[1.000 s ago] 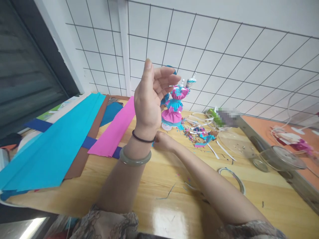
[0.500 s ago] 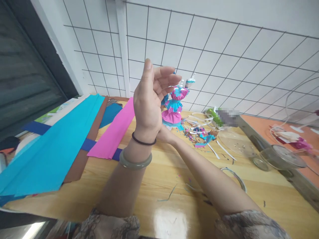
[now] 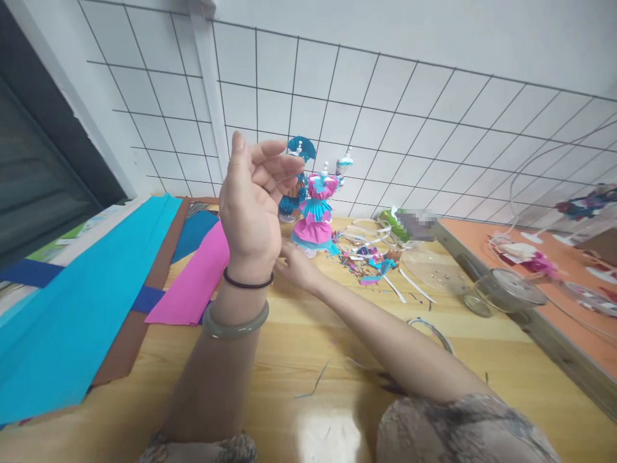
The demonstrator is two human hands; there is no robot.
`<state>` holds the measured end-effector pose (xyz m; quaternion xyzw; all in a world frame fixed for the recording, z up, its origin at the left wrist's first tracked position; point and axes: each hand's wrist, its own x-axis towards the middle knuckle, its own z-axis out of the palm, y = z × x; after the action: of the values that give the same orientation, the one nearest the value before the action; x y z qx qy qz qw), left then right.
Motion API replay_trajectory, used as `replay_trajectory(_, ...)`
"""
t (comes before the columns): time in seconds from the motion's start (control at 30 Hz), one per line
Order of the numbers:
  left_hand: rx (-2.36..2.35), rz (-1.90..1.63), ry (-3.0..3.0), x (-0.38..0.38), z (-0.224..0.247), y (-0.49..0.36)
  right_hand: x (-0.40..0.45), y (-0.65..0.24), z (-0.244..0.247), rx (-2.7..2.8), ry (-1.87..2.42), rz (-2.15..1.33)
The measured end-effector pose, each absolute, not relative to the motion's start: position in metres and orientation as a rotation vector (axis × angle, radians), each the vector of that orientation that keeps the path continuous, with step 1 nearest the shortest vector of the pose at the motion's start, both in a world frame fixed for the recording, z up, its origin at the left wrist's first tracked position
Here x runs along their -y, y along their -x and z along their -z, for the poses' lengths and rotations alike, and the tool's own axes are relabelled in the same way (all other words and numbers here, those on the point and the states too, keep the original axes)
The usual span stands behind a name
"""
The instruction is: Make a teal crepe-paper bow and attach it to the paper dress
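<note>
My left hand [image 3: 253, 209] is raised above the table, thumb up and fingers loosely apart, with nothing in it. On that wrist are a dark hair tie [image 3: 248, 285] and a pale green bangle [image 3: 237, 328]. My right hand [image 3: 296, 265] reaches low behind the left wrist, which covers part of its fingers; whether it holds anything does not show. Just beyond stands a pink and blue crepe-paper figure [image 3: 314, 228] topped with white beads. A darker blue paper figure [image 3: 302, 146] is behind it, partly covered by my left hand.
Blue crepe paper [image 3: 91, 302] and a pink crepe strip [image 3: 186, 286] lie at left. Colored paper scraps [image 3: 369, 260] and white strips are right of the figures. A roll of tape [image 3: 441, 334] and a clear round container [image 3: 511, 289] lie farther right. A white grid panel [image 3: 361, 96] stands behind.
The view has shifted, so most things sit farther left. The darker blue figure shows more beside my left hand. My right hand has come out a little more from behind the left wrist.
</note>
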<state>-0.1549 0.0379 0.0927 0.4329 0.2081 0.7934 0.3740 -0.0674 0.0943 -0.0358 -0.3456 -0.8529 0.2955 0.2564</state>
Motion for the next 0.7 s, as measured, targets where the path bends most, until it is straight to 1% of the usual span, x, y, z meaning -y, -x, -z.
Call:
replay_trajectory(0.13, -0.535, -2.032, -1.124, -0.040, -0.090, 0.149, -0.047, -0.009, 0.032, 2.306, 0.943, -0.697)
replay_trajectory(0.27, -0.441, -2.000, -1.155, -0.043, -0.084, 0.130, -0.003, -0.109, 0.033, 2.104, 1.293, -0.595)
replay_trajectory(0.33, -0.447, -1.932, -1.211, -0.042, -0.079, 0.114, 0.018, -0.152, 0.039, 2.025, 1.473, -0.526)
replay_trajectory(0.4, -0.487, -1.816, -1.352, -0.039, -0.073, 0.098, 0.037, -0.183, 0.048, 2.036, 1.554, -0.460)
replay_trajectory(0.47, -0.558, -1.604, -1.603, -0.034, -0.065, 0.083, 0.054, -0.200, 0.056, 2.078, 1.612, -0.376)
replay_trajectory(0.5, -0.605, -1.442, -1.757, -0.031, -0.061, 0.076, 0.060, -0.205, 0.060, 2.116, 1.628, -0.349)
replay_trajectory(0.6, -0.672, -0.855, -2.207, -0.024, -0.047, 0.061, 0.071, -0.207, 0.069, 2.275, 1.611, -0.257)
replay_trajectory(0.7, -0.697, -0.346, -2.442, -0.021, -0.031, 0.049, 0.071, -0.203, 0.074, 2.361, 1.595, -0.122)
